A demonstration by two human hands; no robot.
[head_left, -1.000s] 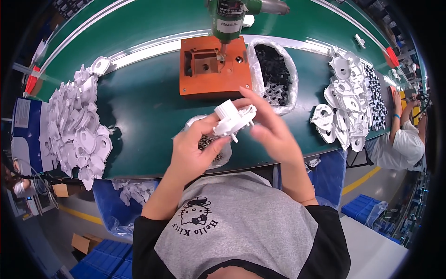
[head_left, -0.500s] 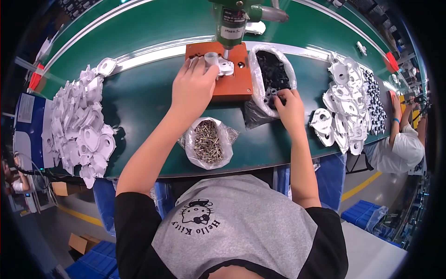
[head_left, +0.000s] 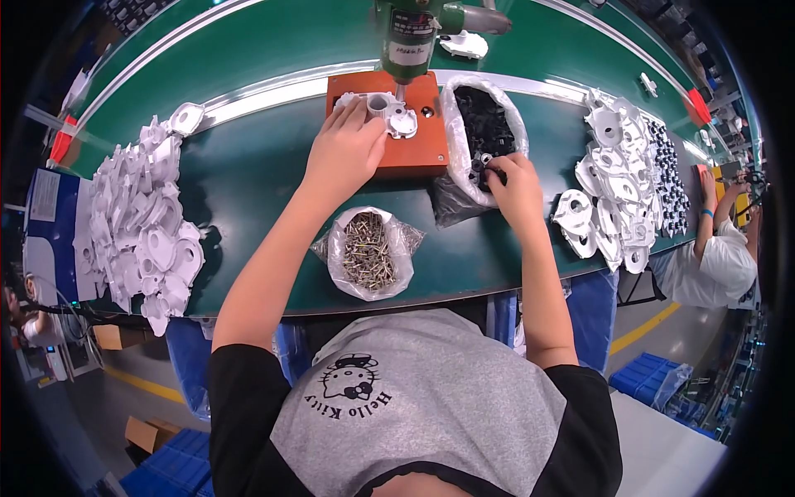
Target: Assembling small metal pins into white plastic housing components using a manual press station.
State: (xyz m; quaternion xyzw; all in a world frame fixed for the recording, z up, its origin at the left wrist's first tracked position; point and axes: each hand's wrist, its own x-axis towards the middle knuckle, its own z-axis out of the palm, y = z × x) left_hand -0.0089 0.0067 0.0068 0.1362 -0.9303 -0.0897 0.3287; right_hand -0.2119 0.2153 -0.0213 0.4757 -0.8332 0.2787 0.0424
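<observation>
My left hand (head_left: 346,149) grips a white plastic housing (head_left: 402,123) with a short round tube, seated on an orange fixture block (head_left: 414,151). Its fingers lie over the left side of the housing, hiding that part. Just above the housing hangs the bit of a green upright driving machine (head_left: 407,50). To the right, my right hand (head_left: 520,189) reaches over the near rim of a clear plastic bag (head_left: 519,124) full of small black parts (head_left: 484,116). Thumb and fingers are pinched together around a small black part, mostly hidden by the fingertips.
A clear bag of screws (head_left: 369,253) sits near the front edge. Piles of white housings stand at the left (head_left: 149,224) and right (head_left: 617,178), with rows of black parts (head_left: 667,178) beyond. A white part (head_left: 465,45) lies behind the machine. Another person (head_left: 708,257) works at far right.
My left hand has eased slightly back, showing more of the white housing. My right hand stays at the bag, its fingers shifting a little. The white part behind the machine has moved slightly right.
</observation>
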